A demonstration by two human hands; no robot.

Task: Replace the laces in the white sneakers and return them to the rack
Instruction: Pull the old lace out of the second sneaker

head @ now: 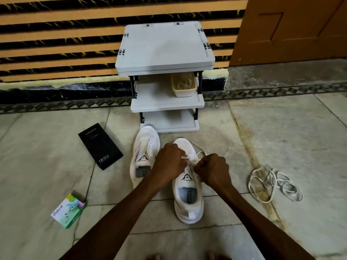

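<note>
I log two white mesh sneakers on mottled stone floor, just before the grey plastic rack [165,53]: the near sneaker [188,201] lies under both hands, the far sneaker [145,147] beside it. Left hand [169,162] is curled, pinching the flat white lace [200,153] by its tip. Right hand [213,170] is fisted on that lace above the tongue.

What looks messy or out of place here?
Loose white laces lie tangled on the floor, right of the sneakers. A black phone box and a small green box lie crooked on the left.
</note>
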